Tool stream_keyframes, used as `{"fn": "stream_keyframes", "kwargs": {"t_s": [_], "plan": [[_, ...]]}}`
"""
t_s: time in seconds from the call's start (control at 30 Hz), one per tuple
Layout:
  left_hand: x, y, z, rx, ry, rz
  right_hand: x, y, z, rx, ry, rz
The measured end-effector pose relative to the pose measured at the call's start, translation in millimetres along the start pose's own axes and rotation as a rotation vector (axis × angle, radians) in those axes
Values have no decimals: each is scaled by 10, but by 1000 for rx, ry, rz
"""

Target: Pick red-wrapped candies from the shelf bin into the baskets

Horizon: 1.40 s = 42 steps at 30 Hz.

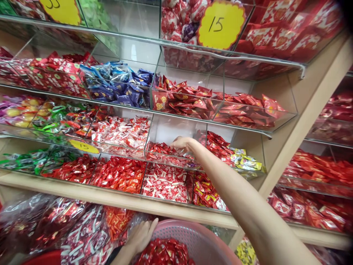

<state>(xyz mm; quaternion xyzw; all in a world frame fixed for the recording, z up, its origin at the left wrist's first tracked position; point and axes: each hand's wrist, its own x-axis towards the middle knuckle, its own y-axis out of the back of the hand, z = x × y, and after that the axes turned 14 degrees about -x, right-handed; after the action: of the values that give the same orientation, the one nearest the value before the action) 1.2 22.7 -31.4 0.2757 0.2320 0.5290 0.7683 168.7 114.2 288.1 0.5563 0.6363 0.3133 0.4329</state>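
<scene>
My right hand [182,144] reaches into a clear shelf compartment, over small red-wrapped candies [161,148]. Its fingers are bent down and drawn together; what they hold, if anything, is hidden. Low in the view, my left hand [140,235] grips the left side of a pink plastic basket [212,239] with holes in its wall. More red-wrapped candies [168,253] lie inside the basket.
Clear dividers [149,134] and front panels edge the compartments. Above is a shelf of red packets [190,97]; below are red-and-white candies [165,182]. Yellow-wrapped candies [245,159] lie to the right. Bagged sweets [88,232] sit beside the basket. A wooden upright [309,106] stands right.
</scene>
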Motion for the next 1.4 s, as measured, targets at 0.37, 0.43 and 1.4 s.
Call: {"fn": "stream_keyframes", "kwargs": {"t_s": [0.37,0.43,1.4], "plan": [[42,-41,-90,33,-11,-7,61,-52,61,6,15,-15],[48,-45,-101,50,-10,-6,60,-71,71,31,25,2],[19,-16,-36,22,1,-2,31,-139,-2,24,-21,121]]}}
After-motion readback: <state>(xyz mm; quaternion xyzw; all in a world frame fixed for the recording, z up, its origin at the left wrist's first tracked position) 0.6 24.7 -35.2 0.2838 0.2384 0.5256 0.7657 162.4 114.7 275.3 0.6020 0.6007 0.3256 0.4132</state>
